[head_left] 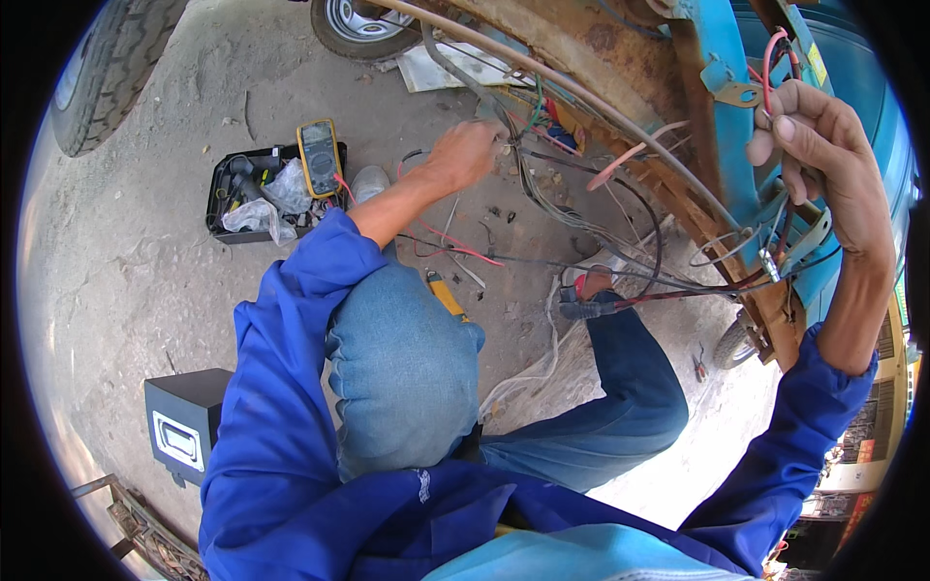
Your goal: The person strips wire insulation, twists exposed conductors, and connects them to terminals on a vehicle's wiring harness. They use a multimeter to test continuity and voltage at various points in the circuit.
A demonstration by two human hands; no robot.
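Note:
My right hand (823, 145) is raised at the upper right, thumb and fingers pinched on a red wire (768, 73) that loops beside the blue metal frame (712, 107). Lower and further left, my left hand (465, 155) is closed against a bundle of wires (528, 174). Its fingertips are partly hidden, so what they pinch does not show clearly. The bundle runs down along the rusty vehicle frame toward a thick black cable (649, 223) and a grey connector (586, 309). A loose red lead (475, 254) trails over the ground between my legs.
A yellow multimeter (319, 158) leans on a black tray (218, 208) of tools and plastic bags. A black case (184, 418) stands at lower left. A yellow-handled tool (446, 295) lies beside my knee. Tyres (116, 73) and a small wheel (360, 24) edge the ground.

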